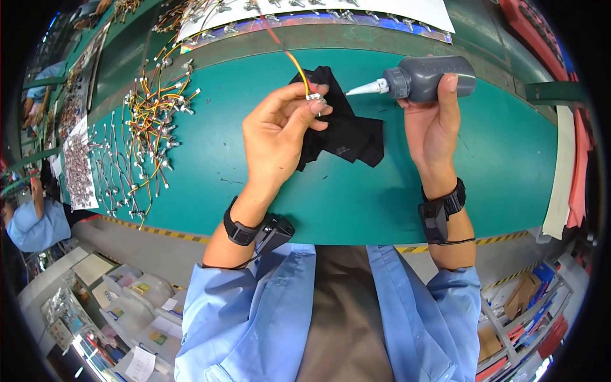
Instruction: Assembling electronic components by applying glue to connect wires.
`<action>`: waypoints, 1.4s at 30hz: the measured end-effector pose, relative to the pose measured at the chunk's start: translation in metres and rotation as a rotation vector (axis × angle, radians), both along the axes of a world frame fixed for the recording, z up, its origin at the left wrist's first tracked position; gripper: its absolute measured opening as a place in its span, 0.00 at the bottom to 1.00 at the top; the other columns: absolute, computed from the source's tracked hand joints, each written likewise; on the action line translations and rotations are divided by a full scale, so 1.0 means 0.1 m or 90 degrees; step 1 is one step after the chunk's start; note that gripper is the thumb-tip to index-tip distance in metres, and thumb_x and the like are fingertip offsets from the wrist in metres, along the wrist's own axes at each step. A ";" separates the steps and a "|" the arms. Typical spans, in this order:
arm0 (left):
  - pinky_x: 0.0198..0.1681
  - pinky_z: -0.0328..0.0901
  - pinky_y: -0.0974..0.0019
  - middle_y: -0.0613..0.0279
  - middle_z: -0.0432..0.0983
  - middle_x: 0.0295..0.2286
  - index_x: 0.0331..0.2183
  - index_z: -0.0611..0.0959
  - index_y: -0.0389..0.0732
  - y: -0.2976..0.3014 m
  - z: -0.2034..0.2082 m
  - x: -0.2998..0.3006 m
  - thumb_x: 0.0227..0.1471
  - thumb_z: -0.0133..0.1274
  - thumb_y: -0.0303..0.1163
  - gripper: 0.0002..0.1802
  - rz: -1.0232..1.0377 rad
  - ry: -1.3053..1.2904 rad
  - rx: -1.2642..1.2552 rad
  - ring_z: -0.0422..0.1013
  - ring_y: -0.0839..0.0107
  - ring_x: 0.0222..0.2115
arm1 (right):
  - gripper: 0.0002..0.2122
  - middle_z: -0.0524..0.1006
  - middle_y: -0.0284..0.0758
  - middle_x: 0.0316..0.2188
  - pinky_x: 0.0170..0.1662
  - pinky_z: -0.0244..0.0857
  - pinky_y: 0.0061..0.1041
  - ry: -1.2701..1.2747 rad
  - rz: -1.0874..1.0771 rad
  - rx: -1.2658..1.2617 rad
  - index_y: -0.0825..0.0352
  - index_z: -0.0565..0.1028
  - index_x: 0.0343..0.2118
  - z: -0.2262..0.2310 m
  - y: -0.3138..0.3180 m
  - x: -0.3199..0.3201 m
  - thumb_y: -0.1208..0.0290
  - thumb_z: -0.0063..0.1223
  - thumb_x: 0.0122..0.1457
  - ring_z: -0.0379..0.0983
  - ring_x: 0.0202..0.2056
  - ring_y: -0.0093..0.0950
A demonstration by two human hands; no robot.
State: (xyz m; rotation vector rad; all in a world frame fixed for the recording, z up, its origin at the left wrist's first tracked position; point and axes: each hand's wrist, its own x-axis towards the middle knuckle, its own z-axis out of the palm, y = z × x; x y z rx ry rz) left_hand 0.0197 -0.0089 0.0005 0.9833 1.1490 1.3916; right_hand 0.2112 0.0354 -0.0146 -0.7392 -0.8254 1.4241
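Between the thumb and fingers of my left hand (277, 127) is a small metal part with wires (314, 98); its yellow and red wires run up and away from me. My right hand (433, 124) grips a dark grey squeeze bottle (436, 76), tipped on its side. The bottle's white tapered nozzle (368, 88) points left toward the metal part, with a gap between them. Under and behind the part, a crumpled black cloth (349, 130) lies on the green tabletop (216, 149). Black straps with small boxes are on both wrists.
A tangled pile of wired metal parts (149, 121) covers the table's left side. Beside it lies a white sheet with many small pieces (77, 169). Along the far edge, more metal parts stand in rows on a white board (331, 16). Another person in blue (39, 223) is at far left.
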 end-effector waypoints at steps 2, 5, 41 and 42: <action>0.28 0.70 0.72 0.52 0.72 0.33 0.34 0.73 0.27 0.00 0.00 0.00 0.46 0.48 0.18 0.09 -0.018 -0.009 -0.018 0.72 0.68 0.29 | 0.26 0.68 0.41 0.41 0.35 0.59 0.23 -0.034 0.000 0.030 0.68 0.60 0.47 0.00 -0.04 0.00 0.51 0.44 0.54 0.66 0.38 0.26; 0.29 0.70 0.73 0.55 0.70 0.32 0.33 0.75 0.27 0.00 -0.04 -0.02 0.46 0.48 0.17 0.09 -0.049 -0.013 -0.019 0.72 0.70 0.30 | 0.28 0.68 0.42 0.41 0.39 0.60 0.26 -0.066 -0.070 0.067 0.69 0.59 0.47 0.03 -0.08 -0.09 0.51 0.47 0.52 0.66 0.40 0.29; 0.30 0.69 0.76 0.57 0.69 0.32 0.29 0.76 0.28 0.00 -0.09 0.00 0.43 0.48 0.14 0.07 -0.020 0.067 0.083 0.71 0.73 0.27 | 0.29 0.68 0.41 0.40 0.47 0.62 0.35 -0.172 -0.132 0.229 0.71 0.59 0.47 0.09 -0.20 -0.13 0.58 0.57 0.47 0.66 0.44 0.37; 0.30 0.69 0.76 0.57 0.69 0.32 0.29 0.76 0.28 0.00 -0.09 0.00 0.43 0.48 0.14 0.07 -0.020 0.067 0.083 0.71 0.73 0.27 | 0.29 0.68 0.41 0.40 0.47 0.62 0.35 -0.172 -0.133 0.230 0.71 0.59 0.47 0.08 -0.20 -0.13 0.58 0.57 0.47 0.66 0.44 0.37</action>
